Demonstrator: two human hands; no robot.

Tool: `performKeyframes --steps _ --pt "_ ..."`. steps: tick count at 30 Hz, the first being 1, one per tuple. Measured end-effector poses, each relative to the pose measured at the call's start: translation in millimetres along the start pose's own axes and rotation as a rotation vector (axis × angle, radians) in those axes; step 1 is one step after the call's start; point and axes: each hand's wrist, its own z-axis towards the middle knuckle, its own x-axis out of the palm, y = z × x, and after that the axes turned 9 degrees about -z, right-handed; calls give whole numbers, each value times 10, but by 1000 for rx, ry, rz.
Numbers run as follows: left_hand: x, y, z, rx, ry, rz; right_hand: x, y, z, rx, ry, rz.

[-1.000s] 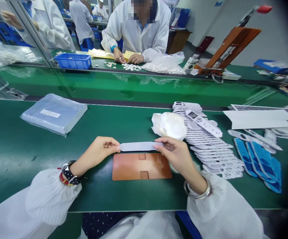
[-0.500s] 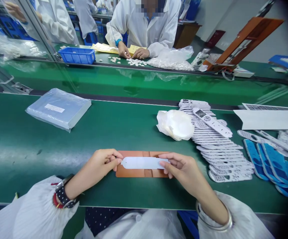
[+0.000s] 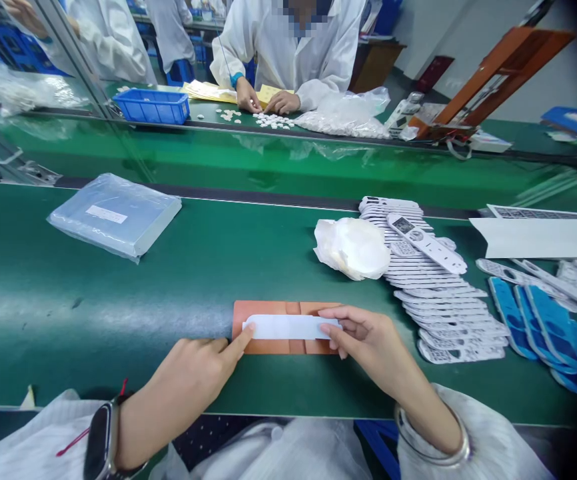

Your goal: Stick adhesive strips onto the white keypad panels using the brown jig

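Note:
A white strip [image 3: 288,327] with a rounded left end lies lengthwise over an orange-brown rectangular plate [image 3: 268,347] on the green bench. My left hand [image 3: 201,370] rests its outstretched index fingertip on the strip's left end; the other fingers are curled under and partly hidden. At the opposite end, my right hand [image 3: 361,337] pinches the strip between thumb and fingers, covering that end and part of the plate. Close to my right hand sits a crumpled white wrapper [image 3: 352,248], beside a long overlapping row of white remote-shaped panels [image 3: 448,327].
A plastic-wrapped block [image 3: 116,217] lies at the left. Blue panels [image 3: 543,327] and a white sheet [image 3: 543,238] are on the right. Beyond the divider, a co-worker's hands [image 3: 268,100] handle small white pieces near a blue bin [image 3: 152,107].
My left hand has let go of its pinch on the strip's left end and come nearer my body, its index finger now pressing that end from above. The right hand stays put.

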Motion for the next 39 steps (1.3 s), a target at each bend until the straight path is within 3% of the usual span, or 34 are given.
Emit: performKeyframes --steps 9,17,21,25,28,32,35,39 --pt "14 -9 28 -19 -21 13 4 -69 -35 5 -42 -60" --pt "105 -2 17 -35 -64 -47 9 -132 -8 -155 -244 -399" --pt "36 4 20 -93 -32 -207 -94 -94 30 -184 -189 -438" --pt "-59 66 74 -217 44 -506 -127 -9 28 -208 -174 -548" --pt "-98 178 161 -337 87 -852 42 127 21 -303 -169 -643" --pt "-100 319 243 -388 207 -1245 494 349 78 -508 -40 -624" --pt "-86 343 239 -380 197 -1323 796 449 141 -579 -69 -650" --pt "-87 319 221 -372 177 -1340 974 484 173 -515 -168 -649"
